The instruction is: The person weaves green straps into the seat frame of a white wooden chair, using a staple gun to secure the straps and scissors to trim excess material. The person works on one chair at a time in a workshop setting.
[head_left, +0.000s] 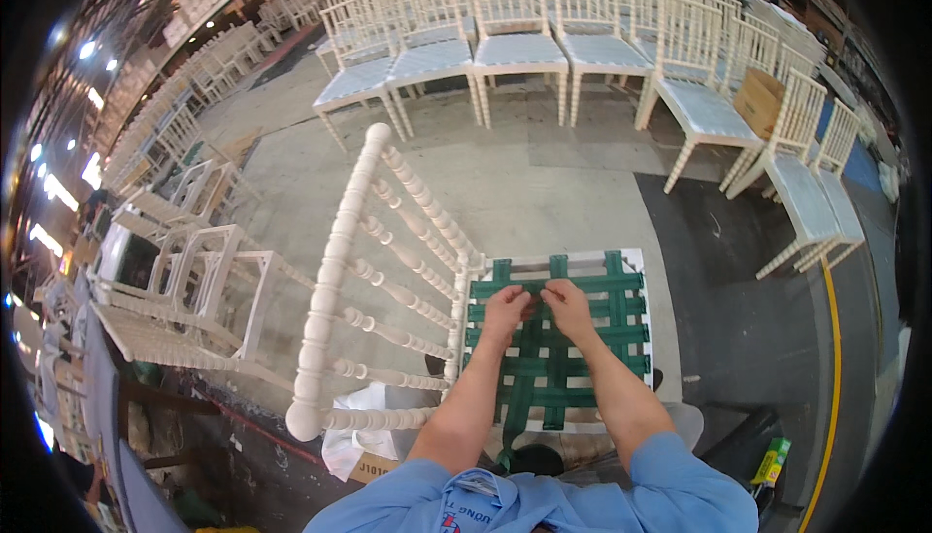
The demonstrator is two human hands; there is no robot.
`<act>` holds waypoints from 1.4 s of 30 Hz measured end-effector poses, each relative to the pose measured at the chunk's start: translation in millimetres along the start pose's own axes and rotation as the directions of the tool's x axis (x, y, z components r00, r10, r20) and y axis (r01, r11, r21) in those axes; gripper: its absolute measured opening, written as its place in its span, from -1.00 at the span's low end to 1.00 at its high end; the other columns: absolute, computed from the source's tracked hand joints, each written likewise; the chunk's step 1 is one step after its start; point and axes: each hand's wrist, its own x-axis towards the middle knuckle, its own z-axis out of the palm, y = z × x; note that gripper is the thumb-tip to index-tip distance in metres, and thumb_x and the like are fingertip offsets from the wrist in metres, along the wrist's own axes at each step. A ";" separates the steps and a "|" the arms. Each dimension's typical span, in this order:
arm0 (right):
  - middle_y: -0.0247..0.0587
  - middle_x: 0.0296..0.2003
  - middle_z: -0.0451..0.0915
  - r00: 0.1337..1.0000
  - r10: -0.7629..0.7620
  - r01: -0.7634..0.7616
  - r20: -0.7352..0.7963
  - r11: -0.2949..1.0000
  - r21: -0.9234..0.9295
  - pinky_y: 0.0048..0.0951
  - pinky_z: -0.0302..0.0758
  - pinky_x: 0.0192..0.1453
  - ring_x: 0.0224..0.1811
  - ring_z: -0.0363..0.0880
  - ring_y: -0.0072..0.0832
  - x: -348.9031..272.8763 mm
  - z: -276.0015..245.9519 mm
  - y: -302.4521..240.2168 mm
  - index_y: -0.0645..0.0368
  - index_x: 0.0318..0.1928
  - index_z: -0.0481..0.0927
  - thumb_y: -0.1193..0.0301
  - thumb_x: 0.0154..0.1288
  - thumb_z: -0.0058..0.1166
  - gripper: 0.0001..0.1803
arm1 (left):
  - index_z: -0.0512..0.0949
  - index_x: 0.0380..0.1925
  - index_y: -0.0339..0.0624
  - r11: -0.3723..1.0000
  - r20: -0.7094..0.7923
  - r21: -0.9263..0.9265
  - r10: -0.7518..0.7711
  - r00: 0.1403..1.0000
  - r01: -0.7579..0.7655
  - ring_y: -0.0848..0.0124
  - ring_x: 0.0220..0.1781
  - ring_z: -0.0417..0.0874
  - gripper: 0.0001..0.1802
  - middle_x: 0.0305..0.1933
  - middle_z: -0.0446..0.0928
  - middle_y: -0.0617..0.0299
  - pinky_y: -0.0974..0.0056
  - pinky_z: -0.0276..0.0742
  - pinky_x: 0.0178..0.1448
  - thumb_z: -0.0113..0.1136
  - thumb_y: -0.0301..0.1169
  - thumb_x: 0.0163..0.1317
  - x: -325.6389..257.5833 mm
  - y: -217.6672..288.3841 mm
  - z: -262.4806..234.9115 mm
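Observation:
In front of me stands a cream-white chair with a turned-spindle backrest (335, 271) on its left side. Dark green webbing straps (555, 395) cross its white seat frame (633, 263) in an open weave. My left hand (506, 312) is closed, its fingertips pinching a green strap near the far part of the seat. Just to its right, my right hand (567, 304) is closed too, pinching the same area of webbing. A loose strap end (513, 428) runs down from near my hands over the seat's near edge. The fingertips partly hide the strap between them.
Rows of finished-looking white chairs with pale seats (521, 49) stand across the far floor. Seatless white chair frames (228, 266) lie at the left. A cardboard box (759, 103) rests on a chair at far right. A green-yellow package (772, 462) lies at lower right, near a yellow floor line (834, 349).

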 end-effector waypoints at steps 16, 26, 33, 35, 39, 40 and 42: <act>-0.14 -0.23 0.70 0.999 -0.038 0.038 -0.001 0.995 -0.095 -0.34 0.59 -0.17 -0.26 0.70 -0.31 3.0 12.3 -37.4 0.18 -0.11 0.69 0.55 0.30 0.26 -0.84 | 0.65 -0.15 -0.25 0.995 -0.048 0.061 -0.072 0.996 0.075 0.45 -0.39 0.65 -0.80 -0.37 0.60 0.31 0.33 0.65 -0.26 0.25 -0.31 0.44 10.1 9.3 -8.2; -0.11 -0.23 0.64 0.997 -0.079 0.074 -0.021 0.983 -0.167 -0.23 0.59 -0.12 -0.22 0.66 -0.16 14.5 13.1 -29.1 0.17 -0.17 0.70 0.51 0.29 0.26 -0.89 | 0.67 -0.09 -0.11 0.658 -0.026 0.658 0.507 0.862 -0.367 0.24 -0.24 0.66 -0.77 -0.26 0.56 0.13 0.17 0.59 -0.09 0.34 -0.49 0.23 9.4 -2.2 -4.2; -0.07 -0.25 0.71 0.997 0.052 -0.025 0.051 0.907 -0.421 -0.14 0.60 -0.07 -0.17 0.69 -0.06 57.3 18.0 -0.8 0.12 -0.15 0.73 0.41 0.29 0.25 -0.85 | 0.67 -0.09 -0.15 0.700 -0.205 0.645 0.546 0.812 -0.307 0.14 -0.09 0.65 -0.78 -0.16 0.60 0.08 0.08 0.57 0.02 0.31 -0.45 0.25 28.7 -4.1 5.4; -0.06 -0.21 0.73 0.971 0.229 -0.169 0.072 0.866 -0.471 -0.10 0.61 -0.01 -0.10 0.70 -0.07 80.8 22.5 7.7 0.09 -0.18 0.76 0.38 0.26 0.27 -0.85 | 0.67 -0.08 -0.16 0.664 -0.215 0.696 0.556 0.803 -0.274 0.11 -0.02 0.64 -0.77 -0.10 0.63 0.08 0.04 0.54 0.10 0.28 -0.45 0.26 33.7 -10.4 6.6; -0.02 -0.17 0.75 0.940 0.336 -0.247 0.061 0.794 -0.555 -0.07 0.61 0.06 -0.04 0.71 -0.06 110.1 37.0 29.2 0.08 -0.27 0.78 0.34 0.22 0.27 -0.87 | 0.65 0.02 -0.13 0.527 -0.086 0.812 0.534 0.841 -0.252 0.04 0.18 0.59 -0.70 0.09 0.65 0.11 -0.05 0.41 0.33 0.22 -0.45 0.28 41.4 -23.7 6.5; -0.02 -0.17 0.74 0.934 0.354 -0.261 0.059 0.784 -0.564 -0.07 0.61 0.06 -0.05 0.71 -0.05 115.5 38.1 34.4 0.07 -0.28 0.78 0.34 0.21 0.26 -0.87 | 0.65 0.05 -0.11 0.505 -0.046 0.824 0.514 0.857 -0.258 0.01 0.25 0.56 -0.68 0.15 0.64 0.12 -0.08 0.37 0.41 0.21 -0.44 0.29 44.5 -24.7 8.3; -0.02 -0.18 0.74 0.919 0.390 -0.285 0.063 0.766 -0.576 -0.07 0.61 0.07 -0.05 0.70 -0.05 122.9 43.0 42.2 0.06 -0.29 0.79 0.35 0.21 0.25 -0.88 | 0.60 0.17 -0.08 0.415 -0.019 0.888 0.468 0.883 -0.201 -0.06 0.42 0.40 -0.61 0.32 0.55 0.18 -0.16 0.18 0.54 0.16 -0.40 0.33 50.5 -27.3 12.5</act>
